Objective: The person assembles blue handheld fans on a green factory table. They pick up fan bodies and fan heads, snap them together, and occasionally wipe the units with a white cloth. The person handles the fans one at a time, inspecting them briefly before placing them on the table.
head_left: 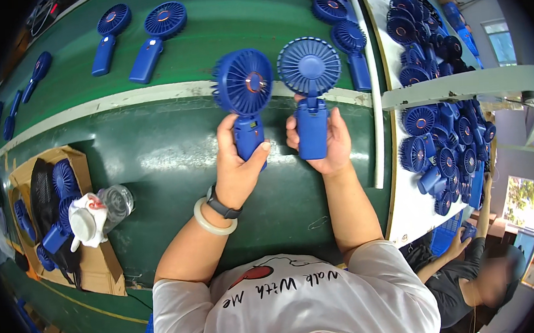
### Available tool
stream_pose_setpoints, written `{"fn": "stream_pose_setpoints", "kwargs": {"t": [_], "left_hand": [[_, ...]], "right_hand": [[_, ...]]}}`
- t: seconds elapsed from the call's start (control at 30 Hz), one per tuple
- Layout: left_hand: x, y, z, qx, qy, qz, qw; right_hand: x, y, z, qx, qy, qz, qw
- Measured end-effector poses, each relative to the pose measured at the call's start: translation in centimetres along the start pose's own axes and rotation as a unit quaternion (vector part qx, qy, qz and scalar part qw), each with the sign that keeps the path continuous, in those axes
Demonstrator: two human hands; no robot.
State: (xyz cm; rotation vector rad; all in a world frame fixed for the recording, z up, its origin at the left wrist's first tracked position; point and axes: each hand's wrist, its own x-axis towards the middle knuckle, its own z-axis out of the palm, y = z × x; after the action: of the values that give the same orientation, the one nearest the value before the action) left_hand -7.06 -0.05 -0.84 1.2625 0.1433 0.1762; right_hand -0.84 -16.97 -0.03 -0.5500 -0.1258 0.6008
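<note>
In my left hand (236,168) is a blue handheld fan (243,84), gripped by its handle with the thumb across it. Its round grille shows a copper-coloured ring at the centre. My right hand (333,143) holds a second blue handheld fan (310,64) upright, fingers curled round the handle's sides. A plain round disc sits at the middle of this one's grille. The two fans are side by side and slightly apart, above the green worktable (176,191). Part of my right palm is hidden behind the handle.
Several fans (148,60) lie on the green belt (207,22) beyond a pale rail. At the right, many fans (446,154) crowd a white board (406,212). A cardboard box (94,265) with fans and a clear plastic bottle (118,201) stand left. A co-worker (466,276) sits lower right.
</note>
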Motion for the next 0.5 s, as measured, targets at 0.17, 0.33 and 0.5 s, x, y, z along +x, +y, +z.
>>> {"fn": "stream_pose_setpoints", "kwargs": {"t": [0.17,0.33,0.5], "left_hand": [[-0.1,0.9,0.4,-0.094,-0.031,-0.059,0.993],[-0.7,1.3,0.2,-0.149,-0.042,-0.103,0.983],[-0.5,1.0,0.1,-0.114,-0.055,-0.148,0.981]], "right_hand": [[-0.2,-0.1,-0.5,-0.001,0.039,-0.004,0.999],[-0.3,-0.2,0.2,-0.046,0.057,-0.028,0.997],[0.0,-0.2,0.7,-0.125,0.126,-0.012,0.984]]}}
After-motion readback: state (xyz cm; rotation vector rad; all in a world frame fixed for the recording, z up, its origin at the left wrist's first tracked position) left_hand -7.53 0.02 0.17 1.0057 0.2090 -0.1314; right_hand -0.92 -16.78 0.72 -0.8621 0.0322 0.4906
